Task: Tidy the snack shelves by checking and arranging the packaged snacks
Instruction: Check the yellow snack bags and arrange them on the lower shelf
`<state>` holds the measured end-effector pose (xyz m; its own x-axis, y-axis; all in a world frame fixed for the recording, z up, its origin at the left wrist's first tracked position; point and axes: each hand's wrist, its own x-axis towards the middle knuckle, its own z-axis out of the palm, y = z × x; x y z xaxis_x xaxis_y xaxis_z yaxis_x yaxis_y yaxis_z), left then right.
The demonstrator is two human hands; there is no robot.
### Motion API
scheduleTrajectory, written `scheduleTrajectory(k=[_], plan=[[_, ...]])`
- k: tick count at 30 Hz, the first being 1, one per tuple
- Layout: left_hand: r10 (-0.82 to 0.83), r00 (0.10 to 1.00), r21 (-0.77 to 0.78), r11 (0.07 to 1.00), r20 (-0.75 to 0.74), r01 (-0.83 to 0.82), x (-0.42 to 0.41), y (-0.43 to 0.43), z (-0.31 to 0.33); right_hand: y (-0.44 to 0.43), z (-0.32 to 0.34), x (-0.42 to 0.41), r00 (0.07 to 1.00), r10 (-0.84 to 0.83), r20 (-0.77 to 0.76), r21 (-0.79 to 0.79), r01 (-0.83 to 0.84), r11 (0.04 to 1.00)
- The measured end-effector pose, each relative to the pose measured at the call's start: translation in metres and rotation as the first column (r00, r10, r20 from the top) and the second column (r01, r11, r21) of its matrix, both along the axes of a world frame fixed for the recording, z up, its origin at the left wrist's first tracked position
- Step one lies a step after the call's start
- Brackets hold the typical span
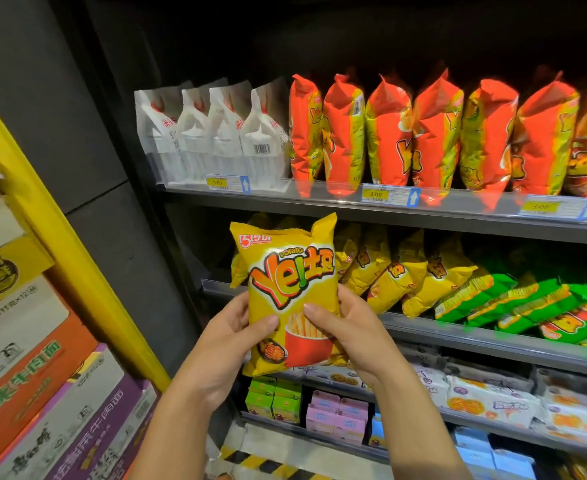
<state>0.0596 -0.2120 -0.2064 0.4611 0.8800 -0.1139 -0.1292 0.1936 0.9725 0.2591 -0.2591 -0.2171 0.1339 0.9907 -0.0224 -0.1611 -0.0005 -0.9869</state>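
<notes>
Left hand [231, 336] and right hand [340, 325] both grip the yellow potato-stick bag [287, 289], fingers curled around its sides, near the middle shelf [493, 344]

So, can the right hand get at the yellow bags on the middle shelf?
Probably, once freed: the right hand grips the held bag, and the shelved yellow bags lean uncovered just behind.

Stacked cartons [25, 341], yellow post [77, 268], striped floor [264, 463]
</notes>
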Motion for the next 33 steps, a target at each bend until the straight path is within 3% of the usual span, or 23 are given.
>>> scheduleTrajectory(k=[9,13,16,19,23,26,29,33], plan=[[0.276,0.958,0.002,0.961,-0.081,-0.277,-0.027,0.047,-0.026,0.058,-0.028,-0.018,0.989,0.033,0.146,-0.059,-0.025,0.998],[0.529,0.796,0.231,0.847,-0.294,-0.478,-0.046,0.086,-0.048,0.089,-0.028,-0.028,0.921,-0.027,0.39,-0.061,0.055,0.997],[0.651,0.662,0.378,0.757,-0.371,-0.533,-0.053,0.117,-0.066,0.117,-0.031,-0.034,0.739,-0.033,0.672,-0.011,0.055,0.998],[0.698,0.611,0.401,0.716,-0.375,-0.572,-0.051,0.144,-0.077,0.151,-0.036,-0.039,0.436,-0.031,0.899,0.029,0.012,1.0],[0.722,0.605,0.456,0.686,-0.336,-0.567,-0.039,0.176,-0.088,0.201,-0.049,-0.041,0.055,-0.112,0.992,0.115,-0.058,0.992],[0.712,0.631,0.466,0.691,-0.307,-0.553,-0.028,0.204,-0.097,0.233,-0.057,-0.042,-0.154,-0.143,0.978,0.133,-0.069,0.989],[0.713,0.64,0.463,0.688,-0.287,-0.559,-0.017,0.23,-0.103,0.255,-0.053,-0.045,-0.273,-0.111,0.956,0.096,-0.068,0.993],[0.716,0.635,0.464,0.686,-0.291,-0.56,-0.002,0.259,-0.114,0.284,-0.045,-0.05,-0.247,0.014,0.969,-0.023,-0.034,0.999]])
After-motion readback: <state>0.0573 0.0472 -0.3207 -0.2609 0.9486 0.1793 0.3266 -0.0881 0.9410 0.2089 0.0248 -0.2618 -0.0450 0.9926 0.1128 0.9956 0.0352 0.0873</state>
